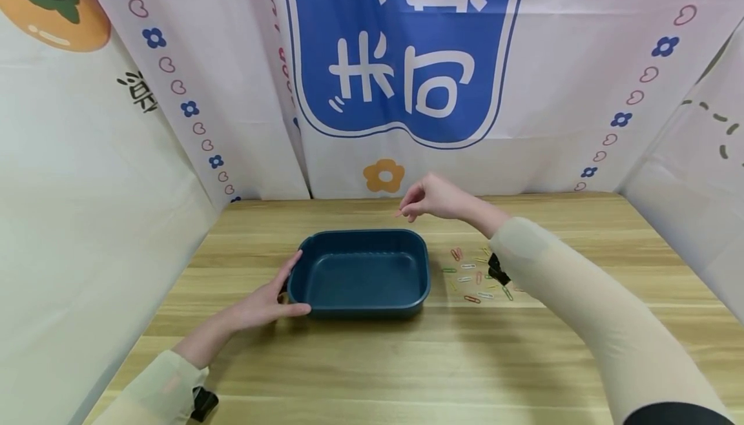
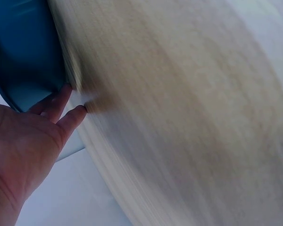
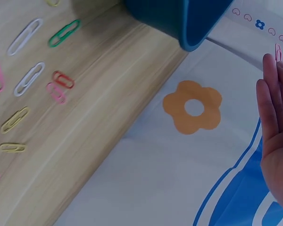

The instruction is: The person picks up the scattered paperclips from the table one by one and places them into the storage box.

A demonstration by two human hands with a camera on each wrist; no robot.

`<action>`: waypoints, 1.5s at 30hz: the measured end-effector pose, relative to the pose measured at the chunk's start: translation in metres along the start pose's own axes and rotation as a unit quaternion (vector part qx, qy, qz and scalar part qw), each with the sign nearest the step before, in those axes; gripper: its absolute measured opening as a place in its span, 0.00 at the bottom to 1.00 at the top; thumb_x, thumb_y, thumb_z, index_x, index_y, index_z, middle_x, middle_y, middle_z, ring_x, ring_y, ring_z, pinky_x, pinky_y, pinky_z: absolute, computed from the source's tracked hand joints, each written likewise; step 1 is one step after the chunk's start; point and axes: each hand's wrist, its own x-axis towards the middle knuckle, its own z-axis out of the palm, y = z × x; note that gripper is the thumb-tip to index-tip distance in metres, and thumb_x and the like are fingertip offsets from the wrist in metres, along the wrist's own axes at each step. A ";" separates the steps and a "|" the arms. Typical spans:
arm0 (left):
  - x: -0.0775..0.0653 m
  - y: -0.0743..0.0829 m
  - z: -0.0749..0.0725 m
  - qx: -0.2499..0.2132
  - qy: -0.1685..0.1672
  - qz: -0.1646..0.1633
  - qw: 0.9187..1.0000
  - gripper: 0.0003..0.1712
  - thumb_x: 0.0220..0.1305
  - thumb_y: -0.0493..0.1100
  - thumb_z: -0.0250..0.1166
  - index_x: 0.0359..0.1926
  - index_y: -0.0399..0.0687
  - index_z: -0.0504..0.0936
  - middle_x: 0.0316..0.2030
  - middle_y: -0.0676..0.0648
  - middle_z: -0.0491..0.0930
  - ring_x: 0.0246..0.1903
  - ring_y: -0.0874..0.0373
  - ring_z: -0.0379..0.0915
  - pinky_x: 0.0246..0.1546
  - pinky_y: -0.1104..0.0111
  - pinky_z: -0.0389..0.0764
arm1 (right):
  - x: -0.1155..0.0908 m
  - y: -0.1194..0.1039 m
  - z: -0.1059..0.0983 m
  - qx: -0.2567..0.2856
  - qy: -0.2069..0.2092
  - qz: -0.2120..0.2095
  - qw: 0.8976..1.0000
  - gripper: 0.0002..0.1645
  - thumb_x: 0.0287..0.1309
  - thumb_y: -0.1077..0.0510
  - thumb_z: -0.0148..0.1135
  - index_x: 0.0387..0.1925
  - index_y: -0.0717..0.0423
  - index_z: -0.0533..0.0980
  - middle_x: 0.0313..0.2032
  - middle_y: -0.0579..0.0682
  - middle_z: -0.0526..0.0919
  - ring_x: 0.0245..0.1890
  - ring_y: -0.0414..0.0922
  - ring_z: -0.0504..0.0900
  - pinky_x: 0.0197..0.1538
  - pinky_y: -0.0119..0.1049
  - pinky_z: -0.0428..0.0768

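Pinching a pink paper clip point(image 3: 278, 51) in right hand point(image 1: 431, 197), long axis along fingertips, above tray's point(image 1: 360, 271) far-right corner. Steadying tray's left end with relaxed left hand point(image 1: 264, 303).

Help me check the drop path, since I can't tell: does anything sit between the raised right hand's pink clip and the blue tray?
Nothing visible does. The right hand pinches a pink paper clip above the far rim of the blue tray, whose inside is bare.

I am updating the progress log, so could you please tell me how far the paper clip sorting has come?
Nothing looks finished: the dark blue plastic tray appears empty. In hand: the right hand pinches a pink paper clip above the tray's far rim, while the left hand steadies the tray's left end. Left: the coloured paper clips scattered on the wooden table.
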 end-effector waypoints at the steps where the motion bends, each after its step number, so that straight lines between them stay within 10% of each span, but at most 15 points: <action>1: 0.000 0.000 0.000 0.001 0.000 0.000 1.000 0.59 0.63 0.54 0.67 0.77 0.58 0.30 0.74 0.31 0.36 0.68 0.31 0.48 0.62 0.40 0.57 | 0.003 -0.002 0.001 -0.002 -0.001 -0.004 1.000 0.07 0.62 0.61 0.65 0.37 0.60 0.85 0.33 0.47 0.87 0.31 0.43 0.85 0.40 0.41 0.80; 20: 0.001 0.001 -0.003 -0.001 0.002 -0.002 1.000 0.58 0.63 0.53 0.67 0.77 0.61 0.32 0.74 0.32 0.40 0.67 0.34 0.53 0.62 0.41 0.57 | 0.056 -0.035 0.045 -0.020 -0.026 -0.069 0.997 0.06 0.60 0.60 0.67 0.34 0.59 0.86 0.30 0.47 0.87 0.30 0.47 0.85 0.35 0.34 0.77; 45: -0.001 0.002 -0.003 -0.008 -0.008 -0.024 1.000 0.58 0.64 0.53 0.66 0.77 0.65 0.31 0.73 0.32 0.44 0.66 0.35 0.55 0.62 0.40 0.56 | 0.090 -0.048 0.102 0.001 -0.056 -0.052 0.997 0.05 0.60 0.61 0.67 0.36 0.58 0.85 0.30 0.47 0.85 0.33 0.50 0.85 0.38 0.29 0.79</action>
